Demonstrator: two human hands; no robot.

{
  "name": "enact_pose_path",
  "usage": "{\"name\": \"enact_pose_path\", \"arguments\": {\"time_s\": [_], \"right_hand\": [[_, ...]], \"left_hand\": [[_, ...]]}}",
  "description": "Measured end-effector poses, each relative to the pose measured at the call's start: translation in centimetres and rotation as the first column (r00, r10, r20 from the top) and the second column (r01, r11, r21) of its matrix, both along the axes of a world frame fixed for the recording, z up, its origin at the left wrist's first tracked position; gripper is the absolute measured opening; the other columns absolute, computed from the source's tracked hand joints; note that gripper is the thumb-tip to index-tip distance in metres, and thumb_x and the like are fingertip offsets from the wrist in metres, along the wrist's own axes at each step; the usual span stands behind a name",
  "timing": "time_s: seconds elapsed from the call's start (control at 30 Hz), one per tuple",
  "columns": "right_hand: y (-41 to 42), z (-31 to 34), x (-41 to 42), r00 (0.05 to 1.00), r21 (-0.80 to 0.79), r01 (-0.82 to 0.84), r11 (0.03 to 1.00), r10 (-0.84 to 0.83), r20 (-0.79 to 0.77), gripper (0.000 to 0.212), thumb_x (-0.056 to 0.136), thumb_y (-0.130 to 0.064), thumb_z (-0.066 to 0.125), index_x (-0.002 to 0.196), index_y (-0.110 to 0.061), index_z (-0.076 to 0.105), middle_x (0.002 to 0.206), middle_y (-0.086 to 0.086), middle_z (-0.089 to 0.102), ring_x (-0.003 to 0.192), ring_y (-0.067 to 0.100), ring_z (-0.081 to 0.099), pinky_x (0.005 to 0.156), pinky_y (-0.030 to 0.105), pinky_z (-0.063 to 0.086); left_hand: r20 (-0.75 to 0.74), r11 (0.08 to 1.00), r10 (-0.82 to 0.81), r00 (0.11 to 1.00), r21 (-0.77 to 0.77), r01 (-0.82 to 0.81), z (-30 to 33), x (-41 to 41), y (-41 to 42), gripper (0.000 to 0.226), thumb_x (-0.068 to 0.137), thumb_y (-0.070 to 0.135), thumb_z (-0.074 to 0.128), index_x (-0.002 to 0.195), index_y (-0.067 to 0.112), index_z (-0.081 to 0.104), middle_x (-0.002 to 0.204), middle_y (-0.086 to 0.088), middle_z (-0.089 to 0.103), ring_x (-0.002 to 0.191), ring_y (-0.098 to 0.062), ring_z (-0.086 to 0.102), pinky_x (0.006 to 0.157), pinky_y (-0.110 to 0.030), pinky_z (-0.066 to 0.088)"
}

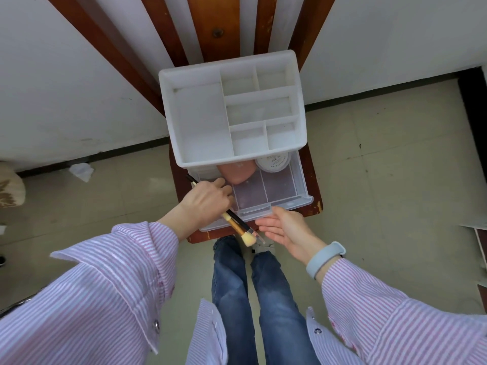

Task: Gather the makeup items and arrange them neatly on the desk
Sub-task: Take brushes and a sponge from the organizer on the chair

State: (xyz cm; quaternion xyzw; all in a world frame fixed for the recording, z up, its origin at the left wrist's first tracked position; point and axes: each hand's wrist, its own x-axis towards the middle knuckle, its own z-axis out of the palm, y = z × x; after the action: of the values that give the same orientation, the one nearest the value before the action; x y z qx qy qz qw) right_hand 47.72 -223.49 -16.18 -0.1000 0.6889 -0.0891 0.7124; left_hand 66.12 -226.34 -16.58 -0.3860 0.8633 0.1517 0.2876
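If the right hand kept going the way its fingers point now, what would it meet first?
The right hand lies open, fingers pointing left toward the makeup brushes gripped in the left hand. It would likely meet the brush heads first, though depth is unclear.

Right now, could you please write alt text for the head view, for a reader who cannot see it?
A person's left hand grips a bundle of makeup brushes over the open clear drawer of a white organizer on a wooden chair. The right hand rests open at the drawer's front. A pink case and a round white jar lie inside.
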Motion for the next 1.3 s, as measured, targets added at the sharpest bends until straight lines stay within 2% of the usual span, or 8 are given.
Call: {"name": "enact_pose_path", "arguments": {"time_s": [0.37, 0.57, 0.77, 0.87, 0.93, 1.03, 1.17, 1.3], "right_hand": [[-0.2, 1.0, -0.1, 0.996, -0.052, -0.061, 0.997, 0.057, -0.067, 0.024, 0.097, -0.023, 0.045, 0.085, -0.009, 0.059, 0.085, 0.007, 0.066, 0.081, 0.018, 0.063, 0.08, 0.028, 0.051], [-0.2, 1.1, -0.2, 0.994, -0.039, -0.093, 0.995, 0.09, -0.068, 0.024, 0.097, -0.025, 0.043, 0.088, -0.01, 0.059, 0.09, 0.007, 0.067, 0.085, 0.018, 0.065, 0.08, 0.029, 0.051], [-0.5, 1.0, -0.4, 1.0, 0.045, -0.014, 0.999, 0.014, 0.006, 0.023, 0.097, -0.025, 0.043, 0.092, -0.009, 0.059, 0.094, 0.008, 0.067, 0.092, 0.02, 0.063, 0.086, 0.032, 0.049], [-0.8, 1.5, -0.5, 0.978, 0.05, -0.19, 0.98, 0.193, -0.072, 0.027, 0.097, -0.028, 0.044, 0.088, -0.009, 0.061, 0.089, 0.008, 0.069, 0.077, 0.016, 0.066, 0.067, 0.025, 0.051], [-1.3, 2.2, -0.5, 0.839, 0.02, -0.508, 0.861, 0.5, -0.217, 0.035, 0.097, -0.03, 0.042, 0.077, -0.009, 0.062, 0.071, 0.004, 0.071, 0.051, 0.009, 0.06, 0.047, 0.019, 0.043], [-2.3, 2.6, -0.3, 0.55, -0.172, -0.814, 0.554, 0.643, -0.533, 0.041, 0.095, -0.03, 0.041, 0.067, -0.007, 0.061, 0.058, 0.002, 0.068, 0.053, 0.014, 0.059, 0.058, 0.028, 0.047], [-3.7, 2.4, 2.2, 0.208, -0.31, -0.935, -0.171, 0.443, -0.872, 0.027, 0.093, -0.018, 0.044, 0.114, -0.009, 0.058, 0.114, 0.009, 0.062, 0.106, 0.025, 0.054, 0.084, 0.035, 0.045], [-4.6, 0.1, 4.1, -0.124, -0.098, -0.891, -0.442, 0.447, -0.886, 0.053, 0.092, -0.018, 0.044, 0.142, -0.013, 0.028, 0.146, 0.006, 0.033, 0.131, 0.024, 0.03, 0.102, 0.039, 0.029]], "left_hand": [[-0.334, 0.943, 0.188, 0.924, -0.201, -0.265, 4.3, 0.6, 3.5, 0.04, 0.037, 0.016, 0.084, 0.059, 0.01, 0.052, 0.041, 0.001, 0.048, 0.048, -0.021, 0.05, 0.034, -0.017, 0.021], [-0.377, 0.813, 0.414, 0.829, -0.258, -0.523, 2.9, -0.1, 7.9, 0.035, 0.063, 0.023, 0.084, 0.057, 0.013, 0.051, 0.041, 0.001, 0.046, 0.036, -0.018, 0.046, 0.036, -0.02, 0.023], [-0.387, 0.72, 0.509, 0.769, -0.297, -0.627, 1.5, -0.3, 8.4, 0.03, 0.045, 0.0, 0.083, 0.068, 0.012, 0.068, 0.064, -0.004, 0.06, 0.034, -0.018, 0.045, 0.034, -0.019, 0.026], [-0.39, 0.722, 0.513, 0.765, -0.285, -0.63, 1.0, -0.1, 8.5, 0.031, 0.041, 0.0, 0.083, 0.062, 0.013, 0.064, 0.055, -0.001, 0.055, 0.037, -0.018, 0.048, 0.034, -0.022, 0.031], [-0.406, 0.722, 0.515, 0.755, -0.27, -0.637, 0.8, -0.1, 8.7, 0.031, 0.041, 0.002, 0.084, 0.06, 0.014, 0.063, 0.052, 0.0, 0.052, 0.038, -0.018, 0.048, 0.035, -0.024, 0.033], [-0.435, 0.71, 0.516, 0.738, -0.265, -0.652, 0.7, 0.1, 8.9, 0.031, 0.04, 0.003, 0.083, 0.06, 0.015, 0.062, 0.052, 0.0, 0.052, 0.039, -0.018, 0.048, 0.036, -0.024, 0.032], [-0.468, 0.697, 0.504, 0.725, -0.276, -0.662, 0.5, 0.2, 9.2, 0.03, 0.043, 0.0, 0.081, 0.064, 0.014, 0.065, 0.054, 0.0, 0.054, 0.04, -0.019, 0.049, 0.037, -0.025, 0.033], [-0.502, 0.682, 0.505, 0.702, -0.267, -0.681, 0.1, 0.3, 9.5, 0.031, 0.045, -0.002, 0.08, 0.069, 0.012, 0.066, 0.056, -0.001, 0.055, 0.042, -0.02, 0.051, 0.037, -0.025, 0.035]]}}
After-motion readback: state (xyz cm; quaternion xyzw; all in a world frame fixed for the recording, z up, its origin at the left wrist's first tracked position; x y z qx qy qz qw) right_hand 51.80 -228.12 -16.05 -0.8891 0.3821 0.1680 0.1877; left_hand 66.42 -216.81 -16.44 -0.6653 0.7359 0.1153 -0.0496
